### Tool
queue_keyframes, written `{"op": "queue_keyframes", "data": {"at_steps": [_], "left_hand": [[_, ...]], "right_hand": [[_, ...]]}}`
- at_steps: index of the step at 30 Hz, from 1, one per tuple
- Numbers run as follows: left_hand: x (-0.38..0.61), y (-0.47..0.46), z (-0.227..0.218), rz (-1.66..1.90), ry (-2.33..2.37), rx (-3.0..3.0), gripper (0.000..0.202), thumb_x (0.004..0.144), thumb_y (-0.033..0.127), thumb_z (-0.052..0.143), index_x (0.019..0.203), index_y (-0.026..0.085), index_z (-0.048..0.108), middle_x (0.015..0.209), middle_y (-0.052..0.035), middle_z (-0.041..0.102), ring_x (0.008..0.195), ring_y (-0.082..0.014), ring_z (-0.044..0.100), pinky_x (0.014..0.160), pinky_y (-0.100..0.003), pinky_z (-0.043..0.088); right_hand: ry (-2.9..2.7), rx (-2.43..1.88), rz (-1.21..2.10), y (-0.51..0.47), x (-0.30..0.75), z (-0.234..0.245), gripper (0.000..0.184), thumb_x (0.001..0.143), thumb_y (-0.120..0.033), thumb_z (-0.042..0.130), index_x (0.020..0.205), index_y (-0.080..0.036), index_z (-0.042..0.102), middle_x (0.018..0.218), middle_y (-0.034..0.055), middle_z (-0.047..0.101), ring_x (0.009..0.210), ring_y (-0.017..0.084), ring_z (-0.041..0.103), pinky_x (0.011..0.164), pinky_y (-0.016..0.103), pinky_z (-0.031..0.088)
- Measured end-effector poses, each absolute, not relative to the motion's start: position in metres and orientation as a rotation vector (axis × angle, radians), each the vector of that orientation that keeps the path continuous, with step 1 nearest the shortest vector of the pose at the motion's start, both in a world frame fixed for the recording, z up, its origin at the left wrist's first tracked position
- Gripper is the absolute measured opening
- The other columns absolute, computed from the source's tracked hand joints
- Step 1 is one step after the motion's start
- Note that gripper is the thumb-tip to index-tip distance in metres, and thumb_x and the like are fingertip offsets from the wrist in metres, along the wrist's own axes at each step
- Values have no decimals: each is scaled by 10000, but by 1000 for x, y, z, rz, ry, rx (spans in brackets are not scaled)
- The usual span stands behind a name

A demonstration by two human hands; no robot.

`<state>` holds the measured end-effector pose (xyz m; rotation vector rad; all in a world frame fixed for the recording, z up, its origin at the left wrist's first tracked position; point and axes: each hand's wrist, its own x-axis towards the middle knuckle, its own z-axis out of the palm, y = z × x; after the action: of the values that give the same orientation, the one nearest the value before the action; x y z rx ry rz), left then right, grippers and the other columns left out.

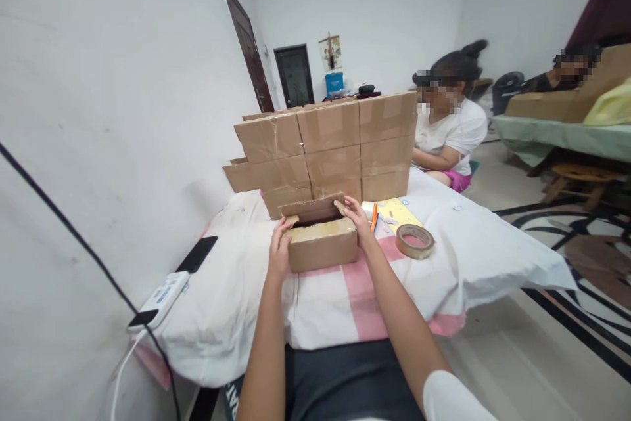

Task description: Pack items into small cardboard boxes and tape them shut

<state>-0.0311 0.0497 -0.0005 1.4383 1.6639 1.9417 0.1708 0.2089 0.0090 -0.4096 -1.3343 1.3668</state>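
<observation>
A small cardboard box [323, 253] stands on the cloth-covered table in front of me, its top partly open with the back flap raised. My left hand [280, 243] grips the box at its left side, fingers near the folded-in left flap. On the opposite side my right hand [355, 216] holds the box by the right flap and upper corner. The inside of the box looks dark, and its contents cannot be made out. A roll of tape [415, 241] lies on the table to the right of my right hand.
Stacked cardboard boxes [330, 145] rise just behind the box. A yellow sheet [401, 212] with small orange items [374, 216] lies to the right. At left are a black phone [198, 254] and a white power strip [165, 296]. A person in white [456, 125] sits beyond the stack.
</observation>
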Motion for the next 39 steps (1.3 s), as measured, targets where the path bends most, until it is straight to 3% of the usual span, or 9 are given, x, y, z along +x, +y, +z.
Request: {"op": "queue_keyframes", "data": {"at_steps": [11, 18, 28, 35, 39], "left_hand": [[-27, 49, 1, 1944, 1672, 1430, 311, 881, 254, 473, 1129, 239, 659, 1530, -51, 466, 1455, -258, 354, 1232, -484, 204], [-29, 50, -2, 1943, 1690, 1417, 318, 879, 258, 462, 1129, 234, 656, 1521, -50, 473, 1454, -251, 355, 1236, -462, 206], [-27, 51, -3, 1973, 1705, 1384, 306, 878, 251, 464, 1122, 233, 648, 1521, -53, 473, 1448, -252, 369, 1230, -461, 228], [-25, 51, -5, 1983, 1747, 1360, 334, 897, 271, 457, 1192, 217, 605, 1487, -78, 500, 1427, -254, 399, 1220, -440, 255], [-24, 49, -8, 1994, 1819, 1343, 486, 914, 286, 456, 1397, 234, 443, 1528, -102, 439, 1376, -252, 450, 1158, -441, 355]], "right_hand": [[-1328, -414, 1456, 216, 167, 16, 526, 617, -283, 617, 1136, -306, 532, 1137, 6, 660, 1041, 234, 630, 892, 360, 506], [-1360, -499, 1522, 229, 160, 20, 362, 580, -268, 573, 942, -262, 570, 936, -9, 704, 820, 213, 641, 716, 324, 491], [-1285, -483, 1501, 228, 161, 11, 264, 656, -283, 581, 917, -250, 611, 861, -21, 690, 766, 188, 633, 716, 307, 494], [-1299, -458, 1399, 231, 162, 8, 160, 671, -330, 645, 803, -239, 635, 879, -1, 675, 886, 220, 613, 853, 340, 468], [-1311, -428, 1353, 233, 162, 7, 128, 663, -335, 645, 750, -242, 634, 895, 8, 678, 949, 237, 606, 917, 356, 443]]}}
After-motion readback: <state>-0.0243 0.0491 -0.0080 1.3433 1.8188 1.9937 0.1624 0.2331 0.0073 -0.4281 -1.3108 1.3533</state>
